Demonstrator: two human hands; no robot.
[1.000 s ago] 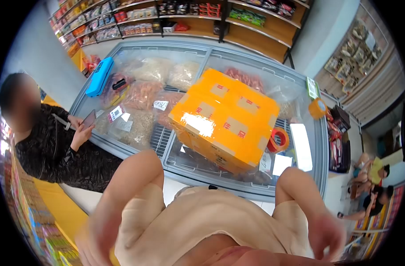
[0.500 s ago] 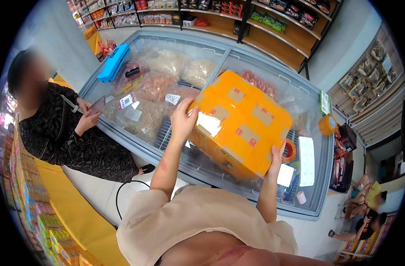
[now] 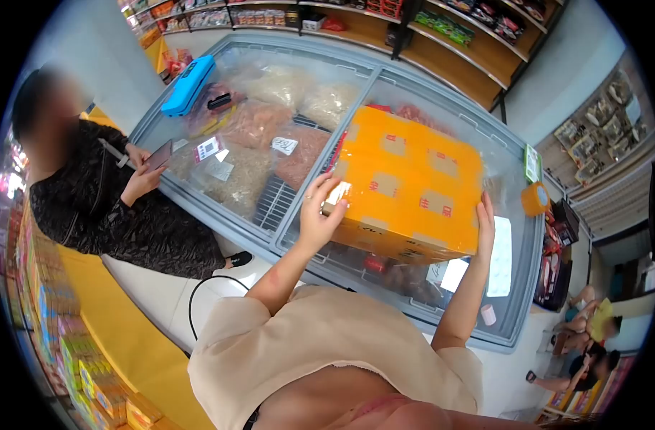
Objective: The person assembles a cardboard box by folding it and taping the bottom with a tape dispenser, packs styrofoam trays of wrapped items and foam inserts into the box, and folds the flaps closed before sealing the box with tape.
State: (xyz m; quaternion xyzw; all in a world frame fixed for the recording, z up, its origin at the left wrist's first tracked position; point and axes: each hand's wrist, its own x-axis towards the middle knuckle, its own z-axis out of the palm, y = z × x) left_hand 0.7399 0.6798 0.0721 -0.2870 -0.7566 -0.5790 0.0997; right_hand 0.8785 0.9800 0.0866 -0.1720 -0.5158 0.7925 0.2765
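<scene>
A cardboard box (image 3: 406, 215) covered in yellow-orange tape with red printed characters sits over the right glass lid of a chest freezer (image 3: 299, 251). My left hand (image 3: 321, 215) presses on its near left corner, fingers over the top edge. Against the right side is my right hand (image 3: 486, 222), so the box is held between both hands. Just beyond the right hand lie a white sheet (image 3: 499, 258) and a small white roll (image 3: 488, 314). A white paper (image 3: 454, 275) shows by the box's near right corner. The underside of the box is hidden.
A blue sealer-like device (image 3: 189, 86) lies on the freezer's far left. Bagged frozen food (image 3: 230, 179) shows through the glass. A tape roll (image 3: 535, 199) sits on the right rim. On the left a person (image 3: 91, 186) holds a phone (image 3: 159, 155). Stocked shelves (image 3: 456, 64) stand behind.
The box has turned to lie straighter, moving slightly right and away from the near edge. Both hands moved with it. The red-cored tape roll beside it is now out of sight.
</scene>
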